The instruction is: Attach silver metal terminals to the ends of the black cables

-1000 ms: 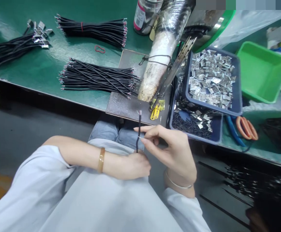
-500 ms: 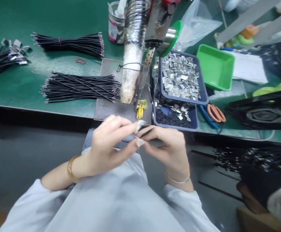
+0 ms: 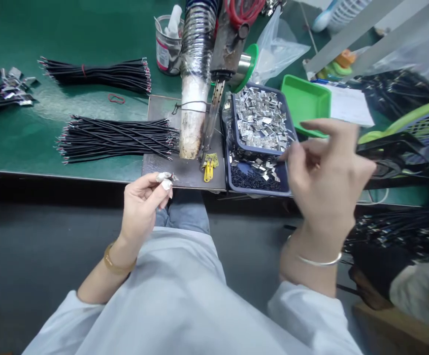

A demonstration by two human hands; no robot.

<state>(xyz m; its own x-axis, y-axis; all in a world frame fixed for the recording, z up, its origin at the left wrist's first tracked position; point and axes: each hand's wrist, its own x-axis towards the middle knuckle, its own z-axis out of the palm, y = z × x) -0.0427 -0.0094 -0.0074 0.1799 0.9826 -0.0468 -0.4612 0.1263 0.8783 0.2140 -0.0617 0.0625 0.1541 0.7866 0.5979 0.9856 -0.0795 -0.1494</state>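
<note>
My left hand (image 3: 149,199), with white wraps on the thumb and fingertip, is closed in a pinch at the front edge of the bench. Out of its tips pokes a small wire end (image 3: 172,176) with a bit of red; the rest is hidden by the fingers. To the right, my right hand (image 3: 319,172) hovers by the right side of a blue tray (image 3: 257,150) heaped with small metal connector shells (image 3: 260,118). Its fingers are bent and smeared by motion, so what they hold, if anything, does not show. A lower blue tray (image 3: 253,190) holds small black pieces.
A soldering tool (image 3: 217,93) and a foil-wrapped duct (image 3: 194,93) stand over a metal plate (image 3: 184,181) with a yellow clip (image 3: 208,170). Bundles of black cables (image 3: 118,138) lie left. A green tray (image 3: 306,106) and a solder spool (image 3: 249,64) are behind.
My hands, together before, are now apart. The left has moved left with the small wire end; the right has swung right and up to the tray of metal shells.
</note>
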